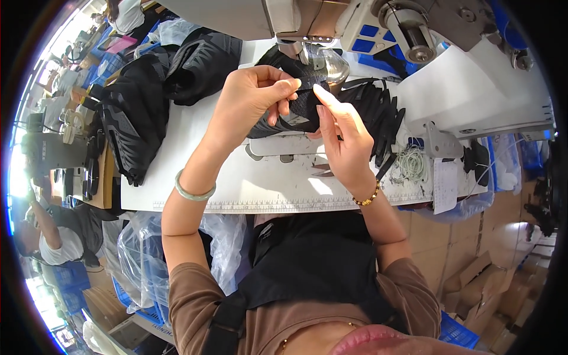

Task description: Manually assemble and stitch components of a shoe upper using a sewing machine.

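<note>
Thumb and index finger of my left hand (254, 100) are pinched together over a black mesh shoe upper (303, 103). Whatever thin thing lies between those fingertips is too small to make out. Close by on the right, my right hand (346, 136) has its index finger stretched out and its thumb apart, at the edge of the upper. The upper lies under the head of a sewing machine (313, 23), partly hidden by my hands. A bundle of black straps (378, 112) lies just right of my right hand.
Stacks of black shoe uppers (133, 112) lie on the white table (195, 177) at left. Small metal snips (322, 171) rest near my right wrist. A tangle of pale thread (411, 164) sits at right. Cardboard boxes (482, 284) stand on the floor. Another person (62, 234) sits far left.
</note>
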`<state>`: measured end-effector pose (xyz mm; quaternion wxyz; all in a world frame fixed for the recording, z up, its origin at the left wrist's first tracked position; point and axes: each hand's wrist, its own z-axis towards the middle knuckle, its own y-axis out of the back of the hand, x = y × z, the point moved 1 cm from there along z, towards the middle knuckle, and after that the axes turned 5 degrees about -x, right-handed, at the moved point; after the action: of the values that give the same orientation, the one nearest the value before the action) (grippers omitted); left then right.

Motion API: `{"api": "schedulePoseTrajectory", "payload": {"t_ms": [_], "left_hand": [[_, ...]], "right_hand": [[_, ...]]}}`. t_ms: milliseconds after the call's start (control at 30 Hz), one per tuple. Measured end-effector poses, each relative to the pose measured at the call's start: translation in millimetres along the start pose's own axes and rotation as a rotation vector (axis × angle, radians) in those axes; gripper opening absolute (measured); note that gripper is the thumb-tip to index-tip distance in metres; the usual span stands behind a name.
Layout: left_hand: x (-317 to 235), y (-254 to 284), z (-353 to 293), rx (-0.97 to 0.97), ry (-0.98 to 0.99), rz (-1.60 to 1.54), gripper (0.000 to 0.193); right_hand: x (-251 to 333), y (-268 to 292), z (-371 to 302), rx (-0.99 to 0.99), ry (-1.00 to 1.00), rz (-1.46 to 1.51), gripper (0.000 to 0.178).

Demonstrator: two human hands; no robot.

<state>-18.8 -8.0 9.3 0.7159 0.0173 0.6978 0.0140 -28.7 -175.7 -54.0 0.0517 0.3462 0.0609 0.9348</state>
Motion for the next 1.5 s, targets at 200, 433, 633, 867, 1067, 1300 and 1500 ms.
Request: {"api": "schedulePoseTrajectory", "payload": {"t_ms": [200, 433, 633, 867, 1067, 1300, 1500], "left_hand": [[-2, 4, 4, 0.044, -0.024, 0.079, 0.02], [-1, 7, 6, 0.109, -0.025, 0.032, 0.021], [-1, 8, 7, 0.108, -0.03, 0.038, 0.022], [2, 6, 10, 0.109, -0.07, 0.044, 0.018], [-3, 5, 11, 0.117, 0.035, -0.059, 0.021], [-8, 7, 20, 0.09, 0.156, -0.197, 0.013], [-12, 6, 25, 0.056, 0.197, -0.238, 0.011]], "right_hand": [[0, 1, 1, 0.013, 0.007, -0.017, 0.028], [-6, 0, 1, 0.008, 0.046, -0.013, 0.026], [-4, 0, 1, -0.004, 0.032, -0.012, 0.025], [0, 2, 0, 0.005, -0.008, 0.004, 0.039], [15, 6, 6, 0.008, -0.002, -0.123, 0.028], [26, 8, 25, 0.054, 0.006, -0.259, 0.034], [22, 4, 25, 0.035, 0.007, -0.277, 0.035]]}}
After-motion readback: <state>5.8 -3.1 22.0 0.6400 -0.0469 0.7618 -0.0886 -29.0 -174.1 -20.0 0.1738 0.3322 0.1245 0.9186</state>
